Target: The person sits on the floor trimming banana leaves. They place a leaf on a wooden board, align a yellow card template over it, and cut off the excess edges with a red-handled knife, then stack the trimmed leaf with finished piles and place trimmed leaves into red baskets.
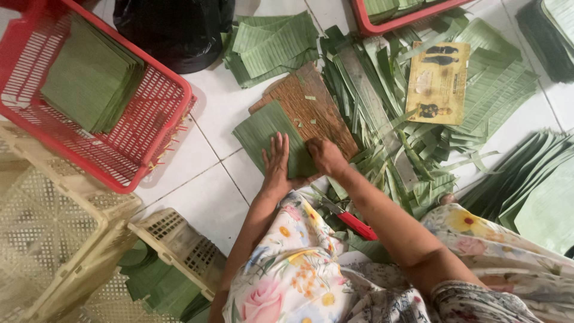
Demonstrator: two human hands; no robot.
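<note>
1. Your left hand lies flat, fingers spread, on the near end of a cut banana leaf; it presses the leaf and grips nothing.
2. Your right hand is curled into a loose fist at the leaf's right edge, where leaf meets board. You cannot tell whether it pinches the edge or holds something small.
3. The leaf rests half on the brown board, half on the white tile floor, just ahead of your knees.
4. Its long axis looks to run from the upper left, toward the red basket, down to the lower right under your palms. The ribs seem to cross that line.
5. Judge it light, thin and limp, with a smooth, rather slick face. It likely tears easily along the ribs and creases if folded hard.
6. Hold it with flat palms or a soft pinch at the cut edges, never by a lone corner.
7. A red-handled tool lies by your lap; leaf scraps and a long metal ruler lie to the right.
</note>
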